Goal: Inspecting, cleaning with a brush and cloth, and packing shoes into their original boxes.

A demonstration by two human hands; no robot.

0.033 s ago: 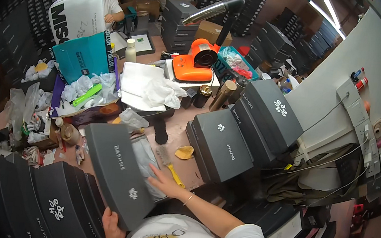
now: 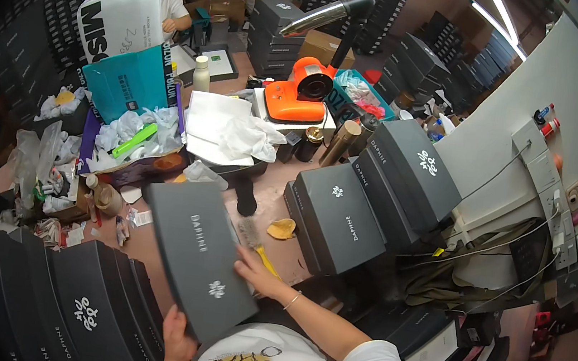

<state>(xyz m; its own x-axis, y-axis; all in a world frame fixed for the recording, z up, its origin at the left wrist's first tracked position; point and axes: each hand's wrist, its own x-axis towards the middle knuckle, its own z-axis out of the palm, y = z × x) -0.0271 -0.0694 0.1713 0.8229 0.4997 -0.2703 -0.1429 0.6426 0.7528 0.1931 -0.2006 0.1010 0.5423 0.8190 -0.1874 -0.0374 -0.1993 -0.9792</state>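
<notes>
Hands unmoved, dark box lid unchanged

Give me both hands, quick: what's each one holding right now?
Left hand: closed on the lower edge of the dark grey box lid.
Right hand: open, fingers resting against the lid's right edge, gripping nothing.

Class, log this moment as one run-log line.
left hand: grips grey box lid at bottom edge | right hand: on lid's right edge | brush beside
</notes>
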